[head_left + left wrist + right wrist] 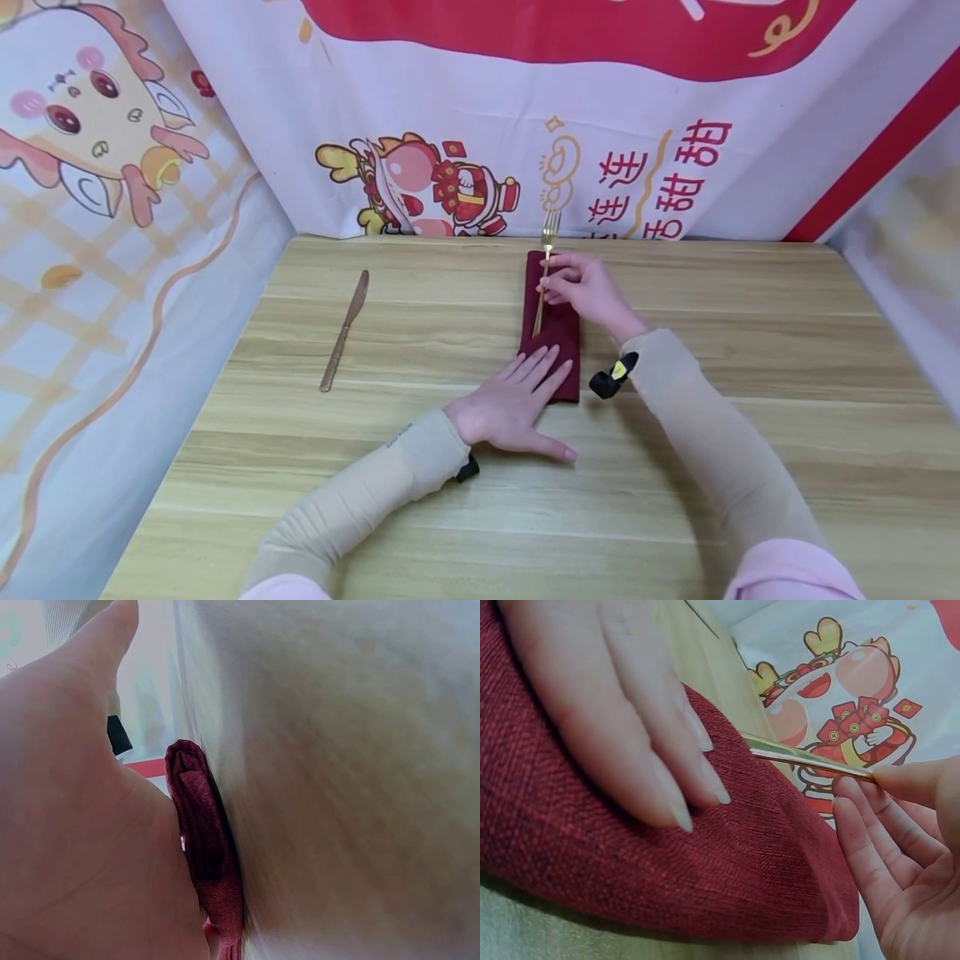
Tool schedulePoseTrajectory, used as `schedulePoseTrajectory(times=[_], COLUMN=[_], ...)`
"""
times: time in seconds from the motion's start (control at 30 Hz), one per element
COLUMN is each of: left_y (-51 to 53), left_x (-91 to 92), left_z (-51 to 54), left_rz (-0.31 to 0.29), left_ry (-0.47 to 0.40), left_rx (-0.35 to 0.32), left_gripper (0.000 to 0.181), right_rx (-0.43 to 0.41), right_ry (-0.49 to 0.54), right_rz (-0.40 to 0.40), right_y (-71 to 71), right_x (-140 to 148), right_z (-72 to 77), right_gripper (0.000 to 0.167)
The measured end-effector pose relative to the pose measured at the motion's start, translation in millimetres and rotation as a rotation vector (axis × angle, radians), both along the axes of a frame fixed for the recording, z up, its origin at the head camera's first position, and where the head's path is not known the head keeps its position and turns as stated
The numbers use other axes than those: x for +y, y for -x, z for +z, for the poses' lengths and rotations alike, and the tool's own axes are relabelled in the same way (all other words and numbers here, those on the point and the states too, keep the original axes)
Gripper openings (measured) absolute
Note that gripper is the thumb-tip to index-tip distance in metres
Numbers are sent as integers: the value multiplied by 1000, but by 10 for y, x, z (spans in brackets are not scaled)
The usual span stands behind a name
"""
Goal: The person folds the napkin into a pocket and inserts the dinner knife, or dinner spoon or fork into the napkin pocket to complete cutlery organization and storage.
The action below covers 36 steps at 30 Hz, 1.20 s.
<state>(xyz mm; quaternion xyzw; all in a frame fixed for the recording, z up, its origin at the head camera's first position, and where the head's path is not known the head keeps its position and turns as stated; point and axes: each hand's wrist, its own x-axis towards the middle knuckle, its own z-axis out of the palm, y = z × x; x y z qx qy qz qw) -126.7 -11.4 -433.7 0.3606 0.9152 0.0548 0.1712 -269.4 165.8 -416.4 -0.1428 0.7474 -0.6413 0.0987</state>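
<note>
A dark red folded napkin [567,350] lies lengthwise on the wooden table, its layered end visible in the left wrist view. My left hand [513,407] rests flat on its near part, fingers straight and spread, thumb out to the right. Between thumb and fingertips my right hand [581,287] pinches the handle of a gold fork [550,232], tines toward the back wall. The handle's lower end meets the napkin's upper fold; whether it is tucked inside is hard to tell. In the right wrist view the fork handle [810,758] shows between napkin and pinching fingers.
A copper-coloured table knife [346,331] lies left on the wooden table [420,325], blade toward the back. Behind the table's far edge hangs a printed white and red cloth [465,92]. Another patterned cloth [202,208] hangs along the left side.
</note>
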Motion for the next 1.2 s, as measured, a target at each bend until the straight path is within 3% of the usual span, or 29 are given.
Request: schedulePoseTrajectory(times=[0.4, 0.83, 1.2], left_y=[-8, -6, -19], left_x=[1, 5, 22], left_z=[29, -21, 4], left_rz=[-10, -9, -8], left_ry=[18, 31, 47], left_rx=[14, 21, 27], left_gripper=[123, 125, 125], right_rx=[-62, -148, -249], right_ry=[-41, -42, -148], right_rz=[34, 51, 118], right_y=[-42, -83, -130], right_x=[-15, -28, -15], right_z=[-33, -105, -113], right_gripper=[32, 33, 33])
